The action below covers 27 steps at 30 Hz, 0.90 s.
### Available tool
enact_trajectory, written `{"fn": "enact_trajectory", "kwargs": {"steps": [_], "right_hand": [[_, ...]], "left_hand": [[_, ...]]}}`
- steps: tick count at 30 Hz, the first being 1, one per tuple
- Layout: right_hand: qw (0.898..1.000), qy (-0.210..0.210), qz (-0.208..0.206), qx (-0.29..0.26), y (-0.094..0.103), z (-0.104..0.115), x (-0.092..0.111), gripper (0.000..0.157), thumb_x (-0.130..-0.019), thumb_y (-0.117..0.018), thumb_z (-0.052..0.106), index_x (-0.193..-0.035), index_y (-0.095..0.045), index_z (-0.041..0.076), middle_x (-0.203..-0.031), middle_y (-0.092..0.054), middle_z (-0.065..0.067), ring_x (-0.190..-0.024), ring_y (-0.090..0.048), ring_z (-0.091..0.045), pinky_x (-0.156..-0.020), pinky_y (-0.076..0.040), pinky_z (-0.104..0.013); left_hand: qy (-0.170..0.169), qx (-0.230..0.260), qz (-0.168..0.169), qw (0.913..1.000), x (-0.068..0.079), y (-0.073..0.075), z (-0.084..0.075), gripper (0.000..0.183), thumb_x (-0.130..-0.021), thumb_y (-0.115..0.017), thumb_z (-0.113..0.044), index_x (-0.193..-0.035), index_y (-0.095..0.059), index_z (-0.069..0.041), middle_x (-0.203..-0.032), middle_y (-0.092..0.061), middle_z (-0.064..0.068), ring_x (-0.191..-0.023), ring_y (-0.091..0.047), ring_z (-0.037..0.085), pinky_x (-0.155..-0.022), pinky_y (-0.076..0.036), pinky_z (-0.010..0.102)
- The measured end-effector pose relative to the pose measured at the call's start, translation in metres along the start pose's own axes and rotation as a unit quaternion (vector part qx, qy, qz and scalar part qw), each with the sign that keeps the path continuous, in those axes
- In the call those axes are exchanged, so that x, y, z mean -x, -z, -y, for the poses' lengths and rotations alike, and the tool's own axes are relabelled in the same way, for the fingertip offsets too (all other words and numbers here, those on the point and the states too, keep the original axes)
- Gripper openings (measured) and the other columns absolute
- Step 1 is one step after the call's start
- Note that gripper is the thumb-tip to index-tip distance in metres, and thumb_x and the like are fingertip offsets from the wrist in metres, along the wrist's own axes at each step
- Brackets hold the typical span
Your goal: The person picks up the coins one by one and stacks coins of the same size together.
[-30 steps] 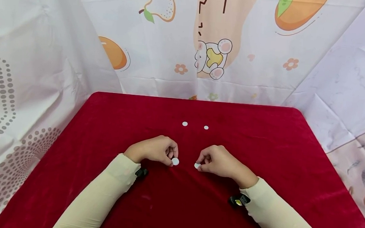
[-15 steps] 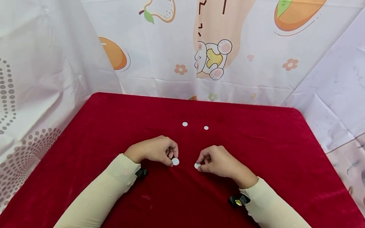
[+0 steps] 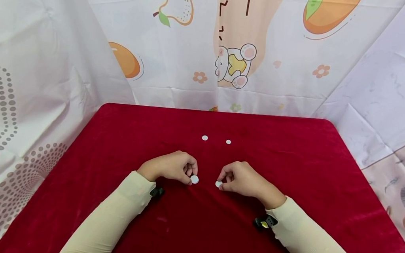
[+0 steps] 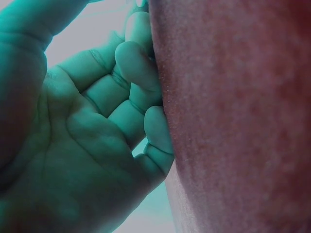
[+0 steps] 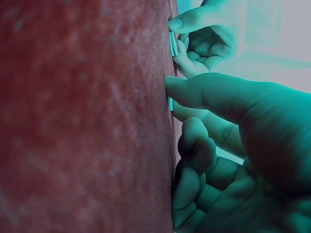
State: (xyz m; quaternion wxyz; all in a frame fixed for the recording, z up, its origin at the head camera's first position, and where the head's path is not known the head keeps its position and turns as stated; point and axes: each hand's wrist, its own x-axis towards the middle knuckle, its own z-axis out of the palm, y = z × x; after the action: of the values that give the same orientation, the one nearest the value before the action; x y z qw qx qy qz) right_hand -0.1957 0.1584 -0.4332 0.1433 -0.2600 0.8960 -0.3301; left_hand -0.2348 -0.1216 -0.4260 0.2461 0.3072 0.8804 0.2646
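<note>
Thumb and forefinger of my left hand pinch the edge of a white round disc low over the red cloth. Facing it across a short gap, my right hand pinches a second white disc, partly covered by the fingertips. In the right wrist view both show edge-on as thin slips: the right hand's disc between thumb and forefinger, and the left hand's disc farther off, apparently two layers thick. The left wrist view shows the left palm and curled fingers, with the grip itself cut off at the top.
Two more white discs lie farther back on the cloth, a larger one to the left and a smaller one to the right. The red-covered table ends at a printed white curtain, with more sheeting along both sides.
</note>
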Motion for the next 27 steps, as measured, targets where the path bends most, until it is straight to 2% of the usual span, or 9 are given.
{"fn": "enact_trajectory", "kwargs": {"steps": [27], "right_hand": [[1.0, -0.001, 0.003, -0.008, -0.0001, -0.0011, -0.0004, 0.012, -0.083, -0.087, 0.019, -0.086, -0.078, 0.026, -0.06, -0.063, 0.008, -0.053, -0.053, -0.005, -0.055, -0.047, -0.024]], "left_hand": [[-0.018, -0.012, 0.0, 0.9998, 0.0, -0.0002, -0.0007, 0.017, -0.082, -0.084, -0.014, -0.09, -0.071, -0.02, -0.078, -0.066, -0.004, -0.07, -0.059, 0.011, -0.068, -0.053, 0.029]]}}
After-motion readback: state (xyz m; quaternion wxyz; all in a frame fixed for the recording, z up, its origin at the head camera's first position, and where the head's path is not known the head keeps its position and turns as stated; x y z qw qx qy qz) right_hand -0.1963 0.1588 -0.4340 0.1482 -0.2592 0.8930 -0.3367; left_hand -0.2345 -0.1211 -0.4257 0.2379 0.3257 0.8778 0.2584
